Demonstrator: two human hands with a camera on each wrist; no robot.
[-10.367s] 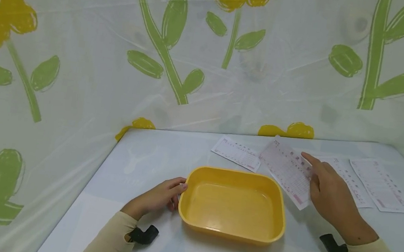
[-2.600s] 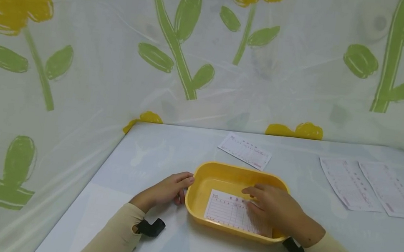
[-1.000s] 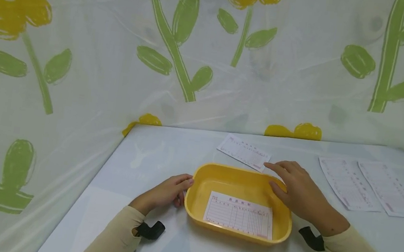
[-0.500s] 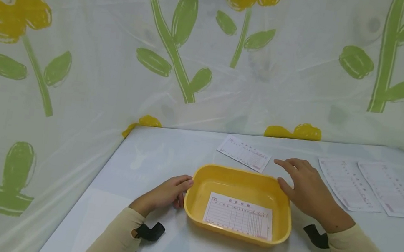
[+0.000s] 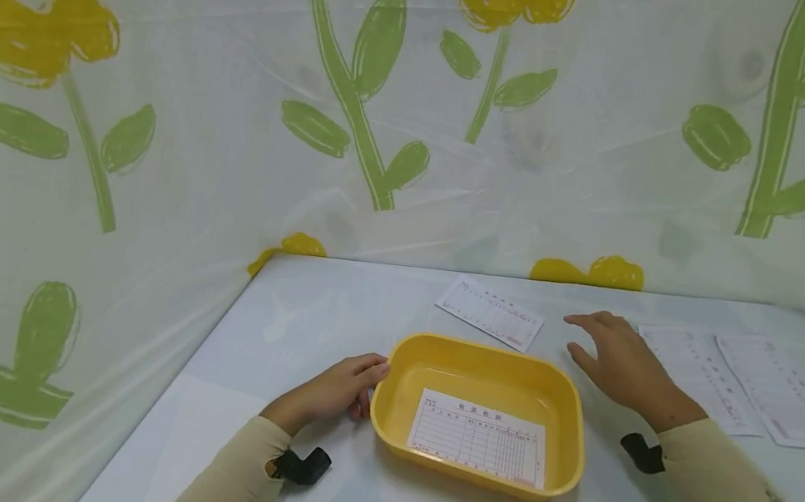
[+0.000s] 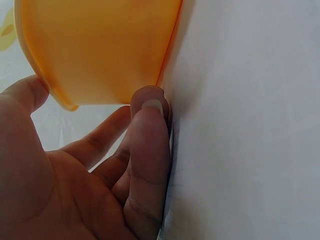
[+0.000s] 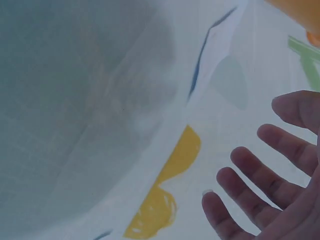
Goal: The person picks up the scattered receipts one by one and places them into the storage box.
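Note:
A yellow plastic tray (image 5: 564,405) sits on the pale table in the head view, with one printed paper slip (image 5: 478,448) lying flat inside it. My left hand (image 5: 344,384) rests at the tray's left end, thumb on the rim and fingers against the wall; the left wrist view shows that tray wall (image 6: 100,50) touched by my fingers (image 6: 148,130). My right hand (image 5: 615,361) hovers with relaxed fingers over the table beyond the tray's far right corner, holding nothing. In the right wrist view its fingers (image 7: 260,180) are spread.
Another slip (image 5: 490,312) lies behind the tray. Two more slips (image 5: 704,373) (image 5: 778,389) lie side by side at the right. A plastic sheet with yellow flowers and green stems (image 5: 359,112) walls in the table at the back and left.
My right hand put a slip into the tray, let go and has moved up and right out of the tray towards the slips at the right. The left hand has stayed at the tray.

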